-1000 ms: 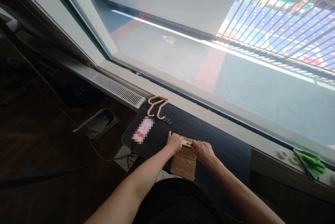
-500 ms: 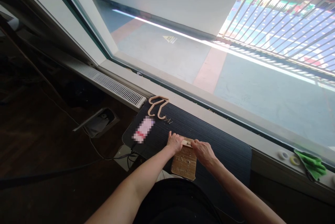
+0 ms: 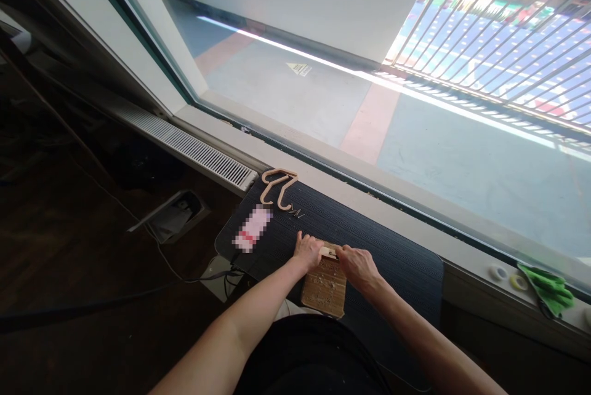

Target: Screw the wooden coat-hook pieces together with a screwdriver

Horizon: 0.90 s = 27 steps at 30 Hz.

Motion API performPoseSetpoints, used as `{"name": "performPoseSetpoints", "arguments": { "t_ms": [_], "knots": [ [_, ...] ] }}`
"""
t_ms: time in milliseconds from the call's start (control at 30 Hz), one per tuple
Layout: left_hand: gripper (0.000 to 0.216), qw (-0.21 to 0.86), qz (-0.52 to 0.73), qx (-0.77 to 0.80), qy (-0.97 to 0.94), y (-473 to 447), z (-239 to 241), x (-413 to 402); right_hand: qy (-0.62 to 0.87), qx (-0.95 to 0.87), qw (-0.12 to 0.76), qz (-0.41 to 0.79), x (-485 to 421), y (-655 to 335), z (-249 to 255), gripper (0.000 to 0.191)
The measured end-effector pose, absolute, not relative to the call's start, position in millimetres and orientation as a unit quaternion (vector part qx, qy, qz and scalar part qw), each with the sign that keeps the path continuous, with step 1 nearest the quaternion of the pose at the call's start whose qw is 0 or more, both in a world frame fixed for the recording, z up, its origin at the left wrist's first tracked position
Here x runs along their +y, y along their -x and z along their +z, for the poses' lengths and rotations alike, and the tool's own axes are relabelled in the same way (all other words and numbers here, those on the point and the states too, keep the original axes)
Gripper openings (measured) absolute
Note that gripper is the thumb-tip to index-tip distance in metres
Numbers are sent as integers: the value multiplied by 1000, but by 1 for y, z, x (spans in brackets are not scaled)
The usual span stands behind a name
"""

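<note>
My left hand (image 3: 308, 252) is closed on the left end of a small pale wooden piece (image 3: 327, 251), its thumb or a finger sticking up. The piece lies across the far end of a brown wooden board (image 3: 324, 287) strewn with light shavings or crumbs. At the right end of the piece, my right hand (image 3: 357, 264) is closed, its fingers bent round something I cannot make out. A small dark mark or thin metal part shows on the pale wood between the hands. Beyond them lie two wooden hooks (image 3: 279, 189) and several thin metal pieces (image 3: 297, 211).
The dark ribbed tabletop (image 3: 392, 266) borders a window sill (image 3: 369, 207). A blurred pink item (image 3: 253, 229) lies at its left. Tape rolls (image 3: 518, 283) and a green glove or cloth (image 3: 549, 290) rest on the sill at right. Cables (image 3: 194, 281) hang on the left.
My right hand has shifted very slightly to the left along the pale wooden piece. Both hands otherwise keep the same grip, and the board stays put.
</note>
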<state>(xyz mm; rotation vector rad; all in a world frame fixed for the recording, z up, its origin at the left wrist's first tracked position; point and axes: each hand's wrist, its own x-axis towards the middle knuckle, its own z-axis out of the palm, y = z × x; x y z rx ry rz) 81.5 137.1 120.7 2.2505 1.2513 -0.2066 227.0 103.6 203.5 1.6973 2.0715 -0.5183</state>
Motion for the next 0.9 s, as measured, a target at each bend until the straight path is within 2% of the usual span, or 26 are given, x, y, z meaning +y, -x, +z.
{"name": "performPoseSetpoints", "arguments": {
  "t_ms": [467, 900],
  "knots": [
    [24, 277, -83, 466, -836, -81, 122, 137, -618, 733, 210, -190, 103, -228, 206, 14],
    [26, 278, -86, 464, -837, -82, 123, 137, -624, 725, 220, -192, 107, -227, 197, 21]
  ]
}}
